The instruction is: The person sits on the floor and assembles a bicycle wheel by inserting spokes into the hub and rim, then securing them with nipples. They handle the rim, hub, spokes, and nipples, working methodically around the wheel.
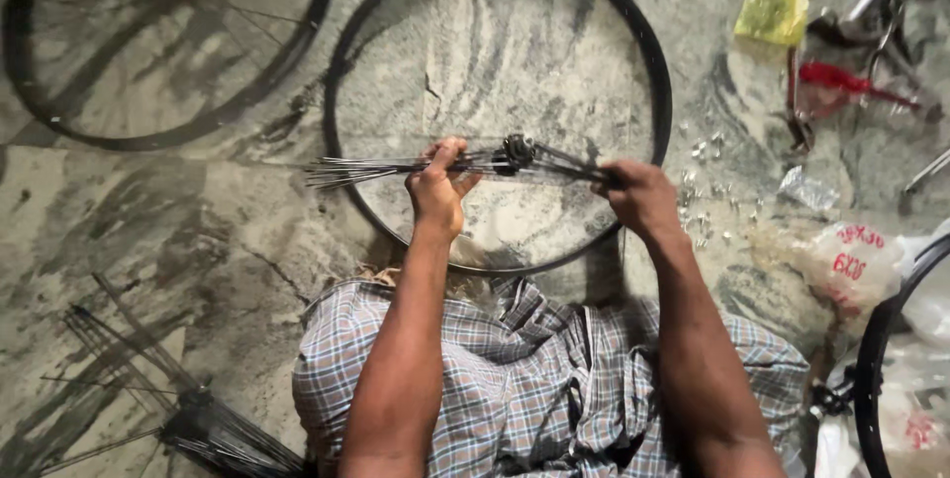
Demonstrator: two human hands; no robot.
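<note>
The left hand (436, 184) was closed around a spoke bundle (376, 170) beside the hub (518, 151). The right hand (641, 199) gripped the spokes' opposite ends, above a bare rim (658, 62) on the floor (148, 211).

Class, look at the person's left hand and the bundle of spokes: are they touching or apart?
Touching. The head view shows the left hand closed in a grip around the bundle of spokes, whose ends fan out past its knuckles above the bare rim.

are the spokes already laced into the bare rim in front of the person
No, the spokes are bunched at the hub, held by both hands above the rim.
</note>
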